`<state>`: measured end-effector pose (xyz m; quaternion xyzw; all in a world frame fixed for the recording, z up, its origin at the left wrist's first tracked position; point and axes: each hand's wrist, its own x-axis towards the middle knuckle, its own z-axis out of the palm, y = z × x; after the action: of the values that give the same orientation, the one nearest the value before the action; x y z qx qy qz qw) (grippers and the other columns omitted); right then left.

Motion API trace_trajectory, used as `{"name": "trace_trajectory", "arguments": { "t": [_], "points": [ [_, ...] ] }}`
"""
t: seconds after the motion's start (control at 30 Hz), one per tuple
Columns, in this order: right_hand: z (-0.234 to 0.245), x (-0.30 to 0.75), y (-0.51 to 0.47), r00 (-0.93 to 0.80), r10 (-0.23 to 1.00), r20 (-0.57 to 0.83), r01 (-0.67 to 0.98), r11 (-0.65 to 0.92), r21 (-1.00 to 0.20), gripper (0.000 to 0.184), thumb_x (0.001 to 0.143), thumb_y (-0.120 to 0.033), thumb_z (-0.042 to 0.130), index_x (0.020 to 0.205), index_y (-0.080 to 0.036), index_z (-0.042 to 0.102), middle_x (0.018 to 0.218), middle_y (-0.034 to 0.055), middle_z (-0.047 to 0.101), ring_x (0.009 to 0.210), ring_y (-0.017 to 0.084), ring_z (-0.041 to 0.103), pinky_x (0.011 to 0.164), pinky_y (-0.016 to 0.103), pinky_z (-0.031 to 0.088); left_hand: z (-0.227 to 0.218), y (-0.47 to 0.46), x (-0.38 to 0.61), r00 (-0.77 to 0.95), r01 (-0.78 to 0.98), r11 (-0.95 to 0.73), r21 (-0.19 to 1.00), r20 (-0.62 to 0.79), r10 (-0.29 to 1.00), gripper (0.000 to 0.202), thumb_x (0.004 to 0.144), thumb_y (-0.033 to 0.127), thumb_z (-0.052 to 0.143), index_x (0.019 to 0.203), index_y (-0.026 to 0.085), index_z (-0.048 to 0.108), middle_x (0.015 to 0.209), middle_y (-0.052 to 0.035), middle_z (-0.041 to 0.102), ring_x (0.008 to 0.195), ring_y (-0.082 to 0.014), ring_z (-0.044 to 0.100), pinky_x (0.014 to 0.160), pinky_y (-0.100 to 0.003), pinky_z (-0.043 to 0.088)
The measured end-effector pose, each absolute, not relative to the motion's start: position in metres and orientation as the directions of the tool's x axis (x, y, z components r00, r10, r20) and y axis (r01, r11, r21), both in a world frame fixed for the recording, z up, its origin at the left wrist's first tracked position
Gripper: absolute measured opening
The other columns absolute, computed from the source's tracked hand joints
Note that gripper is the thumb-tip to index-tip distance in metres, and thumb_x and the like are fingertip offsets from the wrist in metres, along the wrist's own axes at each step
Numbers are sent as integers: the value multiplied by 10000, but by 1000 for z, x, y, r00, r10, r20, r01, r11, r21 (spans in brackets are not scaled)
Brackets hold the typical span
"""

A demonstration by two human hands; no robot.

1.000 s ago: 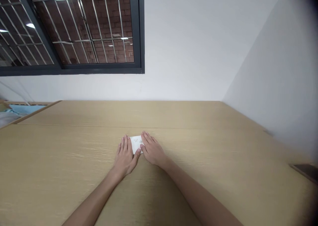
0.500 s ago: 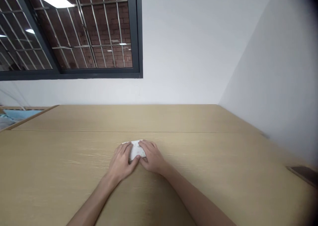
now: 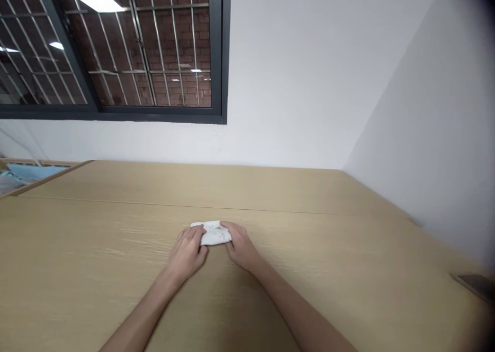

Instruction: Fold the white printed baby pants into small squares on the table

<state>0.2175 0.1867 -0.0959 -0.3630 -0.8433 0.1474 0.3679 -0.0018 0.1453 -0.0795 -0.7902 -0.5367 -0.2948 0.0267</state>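
Note:
A small folded white cloth (image 3: 215,234) with a faint speckled print lies on the light wooden surface (image 3: 294,269). My left hand (image 3: 189,250) grips its left end, fingers over the top and thumb at the near edge. On the right end, my right hand (image 3: 240,246) holds it the same way, fingers curled over and thumb tucked below. The cloth's middle shows between the two hands. Its ends are partly hidden under my fingers.
A white wall (image 3: 286,84) rises behind the wooden surface, with a dark-framed barred window (image 3: 162,116) at upper left. Blue fabric (image 3: 36,171) lies beyond the left edge. A dark recess (image 3: 477,285) shows at far right.
My thumbs have moved apart from the middle toward the cloth's two ends, so more of its near edge shows. The view has tilted slightly.

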Motion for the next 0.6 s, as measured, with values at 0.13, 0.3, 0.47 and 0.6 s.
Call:
{"name": "trace_trajectory", "arguments": {
  "t": [0.13,0.3,0.47,0.6],
  "points": [
    [-86,216,181,-313,801,511,471,598,-648,343,973,-276,485,1304,-187,484,1238,143,641,1152,281,600,1012,464,479,-66,142,-3,197,850,-419,320,546,814,242,948,240,444,1085,203,640,1096,-104,690,1043,-274,631,940,-449,491],
    [-83,212,184,-195,866,461,290,500,-816,352,992,-385,492,1290,-197,469,1133,127,663,1006,248,657,876,408,557,-53,136,5,26,648,-325,688,407,913,248,953,421,501,996,219,637,948,-52,726,883,-229,679,792,-351,514],
    [-89,211,207,-14,911,412,279,399,-873,426,896,-443,609,1216,-196,476,911,61,663,749,215,664,654,352,570,-62,139,10,-47,452,-185,872,231,972,326,916,475,531,1087,198,558,714,9,673,657,-195,637,617,-294,446],
    [-92,216,221,68,905,420,376,366,-851,373,868,-499,638,1080,-205,549,927,84,681,761,227,675,631,354,576,-63,133,12,53,498,-173,850,169,984,371,914,432,507,1198,193,497,618,68,556,595,-186,575,593,-284,400]
  ]
}}
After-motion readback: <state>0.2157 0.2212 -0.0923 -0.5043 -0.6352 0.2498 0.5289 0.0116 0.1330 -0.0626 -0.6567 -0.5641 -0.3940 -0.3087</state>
